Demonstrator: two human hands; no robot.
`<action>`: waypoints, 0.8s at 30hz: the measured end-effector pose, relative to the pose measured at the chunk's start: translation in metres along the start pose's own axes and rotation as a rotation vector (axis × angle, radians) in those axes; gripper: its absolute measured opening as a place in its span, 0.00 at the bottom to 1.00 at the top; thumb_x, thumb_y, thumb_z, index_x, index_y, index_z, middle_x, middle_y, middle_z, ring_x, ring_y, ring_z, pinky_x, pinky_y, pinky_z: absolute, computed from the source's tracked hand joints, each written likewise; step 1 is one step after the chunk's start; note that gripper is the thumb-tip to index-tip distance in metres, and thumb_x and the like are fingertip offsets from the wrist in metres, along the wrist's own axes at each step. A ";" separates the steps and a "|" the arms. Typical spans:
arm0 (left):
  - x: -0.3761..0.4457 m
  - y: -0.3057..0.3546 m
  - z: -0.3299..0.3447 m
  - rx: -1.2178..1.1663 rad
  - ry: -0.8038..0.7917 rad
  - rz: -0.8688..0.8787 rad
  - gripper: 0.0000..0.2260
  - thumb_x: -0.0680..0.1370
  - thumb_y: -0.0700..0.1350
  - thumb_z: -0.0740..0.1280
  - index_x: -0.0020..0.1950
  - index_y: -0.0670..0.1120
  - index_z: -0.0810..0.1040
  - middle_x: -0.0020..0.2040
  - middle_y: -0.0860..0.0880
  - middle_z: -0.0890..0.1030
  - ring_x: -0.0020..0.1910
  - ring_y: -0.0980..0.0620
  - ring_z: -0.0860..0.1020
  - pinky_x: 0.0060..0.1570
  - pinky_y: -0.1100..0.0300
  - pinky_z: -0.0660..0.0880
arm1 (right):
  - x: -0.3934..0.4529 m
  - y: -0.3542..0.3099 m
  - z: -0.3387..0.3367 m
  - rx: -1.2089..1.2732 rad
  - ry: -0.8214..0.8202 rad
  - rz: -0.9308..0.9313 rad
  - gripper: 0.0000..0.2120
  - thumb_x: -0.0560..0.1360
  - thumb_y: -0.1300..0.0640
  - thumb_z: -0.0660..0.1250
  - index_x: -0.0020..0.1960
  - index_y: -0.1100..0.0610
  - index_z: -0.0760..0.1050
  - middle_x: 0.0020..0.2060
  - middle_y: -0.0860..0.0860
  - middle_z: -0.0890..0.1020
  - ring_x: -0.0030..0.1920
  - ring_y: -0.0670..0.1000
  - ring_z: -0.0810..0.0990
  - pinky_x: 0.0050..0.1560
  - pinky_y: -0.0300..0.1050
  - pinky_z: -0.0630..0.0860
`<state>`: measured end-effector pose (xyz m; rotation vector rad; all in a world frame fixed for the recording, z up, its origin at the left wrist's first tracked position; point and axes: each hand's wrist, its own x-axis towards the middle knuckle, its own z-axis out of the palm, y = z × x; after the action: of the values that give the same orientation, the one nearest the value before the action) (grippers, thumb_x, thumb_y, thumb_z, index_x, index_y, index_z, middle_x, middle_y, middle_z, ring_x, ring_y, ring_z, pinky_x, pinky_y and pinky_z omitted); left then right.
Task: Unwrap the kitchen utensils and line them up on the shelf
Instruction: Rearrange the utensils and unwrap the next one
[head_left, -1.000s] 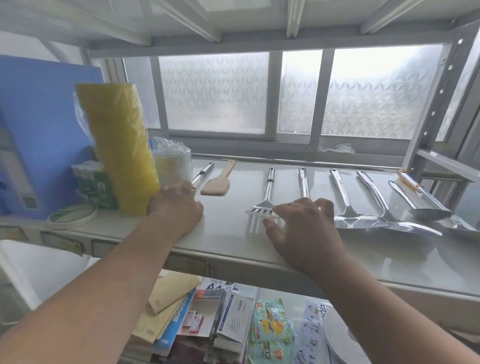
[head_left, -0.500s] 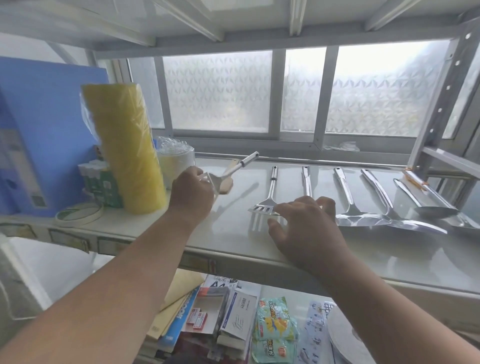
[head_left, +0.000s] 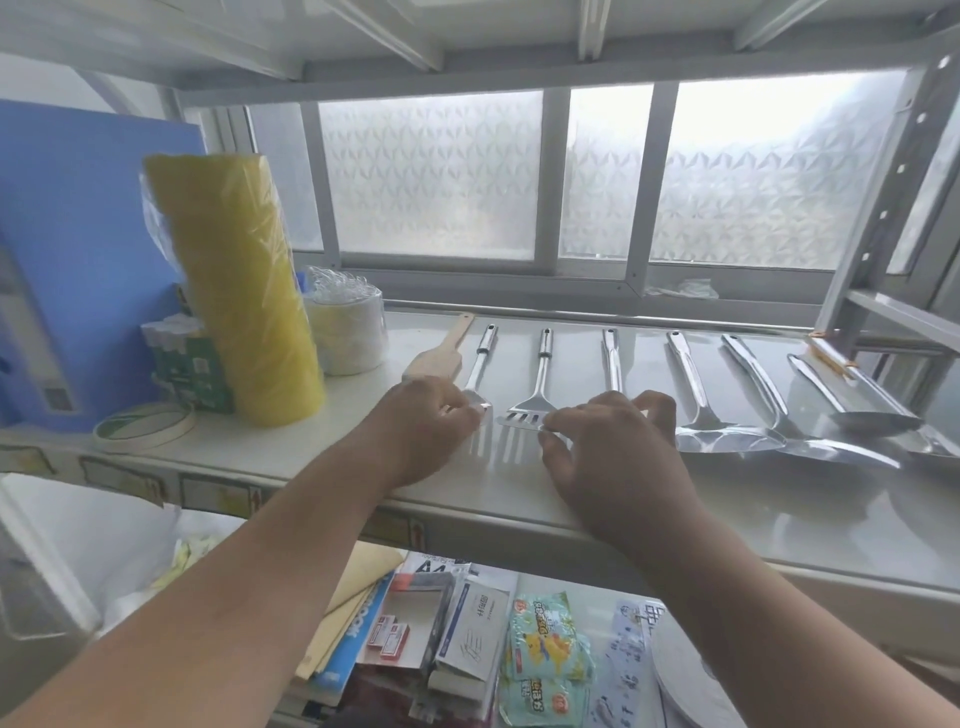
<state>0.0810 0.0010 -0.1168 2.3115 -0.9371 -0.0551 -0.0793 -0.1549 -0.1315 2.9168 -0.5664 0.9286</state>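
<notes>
Left hand (head_left: 421, 431) grips steel utensil (head_left: 480, 364) head on shelf (head_left: 779, 499); right hand (head_left: 613, 457) pinches slotted spatula (head_left: 535, 384) blade beside it.

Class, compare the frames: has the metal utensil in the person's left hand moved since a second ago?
Yes. The left hand has brought the metal utensil rightward, away from the yellow roll, and set it down parallel beside the slotted turner, right of the wooden spatula.

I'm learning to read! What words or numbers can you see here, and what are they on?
"A4": on the white paper pack under the shelf.
"oook", partly hidden: on the blue book.
Print on the white booklet, snack packets, green boxes and blue box: too small or blurred to read.
</notes>
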 end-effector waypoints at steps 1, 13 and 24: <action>-0.001 -0.005 -0.001 -0.018 -0.060 0.025 0.17 0.82 0.60 0.64 0.61 0.56 0.86 0.62 0.55 0.84 0.62 0.52 0.80 0.59 0.54 0.74 | 0.000 0.000 0.000 -0.004 -0.001 0.001 0.15 0.80 0.43 0.58 0.52 0.46 0.83 0.42 0.45 0.85 0.56 0.48 0.78 0.62 0.54 0.59; 0.006 -0.017 0.005 -0.080 -0.127 0.064 0.18 0.81 0.64 0.62 0.67 0.62 0.81 0.65 0.55 0.82 0.63 0.54 0.80 0.69 0.46 0.75 | -0.002 -0.001 0.000 -0.005 0.014 0.017 0.15 0.79 0.43 0.59 0.50 0.47 0.83 0.42 0.45 0.85 0.55 0.50 0.78 0.62 0.56 0.58; 0.010 -0.023 0.010 -0.087 -0.095 0.106 0.18 0.83 0.64 0.57 0.65 0.62 0.82 0.58 0.58 0.85 0.58 0.55 0.81 0.64 0.47 0.77 | -0.003 -0.002 -0.002 0.016 0.010 0.025 0.15 0.78 0.44 0.59 0.51 0.49 0.83 0.43 0.46 0.86 0.56 0.51 0.78 0.63 0.57 0.59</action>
<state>0.0995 0.0014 -0.1362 2.1922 -1.0821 -0.1590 -0.0817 -0.1514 -0.1312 2.9240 -0.5988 0.9535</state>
